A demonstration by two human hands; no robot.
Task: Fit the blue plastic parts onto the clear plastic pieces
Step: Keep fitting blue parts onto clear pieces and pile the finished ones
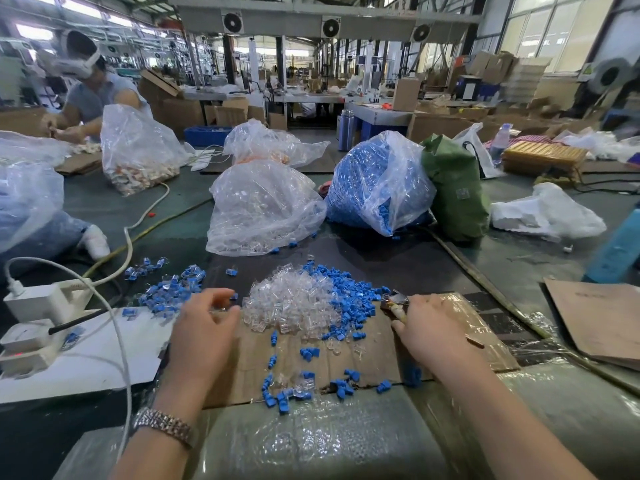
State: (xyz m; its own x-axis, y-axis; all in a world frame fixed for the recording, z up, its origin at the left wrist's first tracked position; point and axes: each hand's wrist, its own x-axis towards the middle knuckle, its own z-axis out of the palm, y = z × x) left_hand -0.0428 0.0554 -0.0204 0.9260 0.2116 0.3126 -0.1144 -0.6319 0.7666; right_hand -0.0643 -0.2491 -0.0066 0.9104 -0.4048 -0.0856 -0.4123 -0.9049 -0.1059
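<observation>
A heap of clear plastic pieces [287,303] lies on a cardboard sheet [363,355], with a heap of blue plastic parts [349,292] against its right side. More blue parts [308,382] are scattered nearer to me. A pile of fitted blue-and-clear pieces [169,285] lies to the left. My left hand [204,327], with a watch on its wrist, has its fingers curled at the clear heap's left edge and seems to pinch a small clear piece. My right hand [429,330] grips a small metal-headed tool [394,301] right of the heaps.
Behind the heaps stand a bag of clear pieces [263,209], a bag of blue parts [377,181] and a green bag [453,192]. White power strips [41,306] and cables lie at left. Another person [90,95] works at far left. A cardboard sheet [599,320] lies at right.
</observation>
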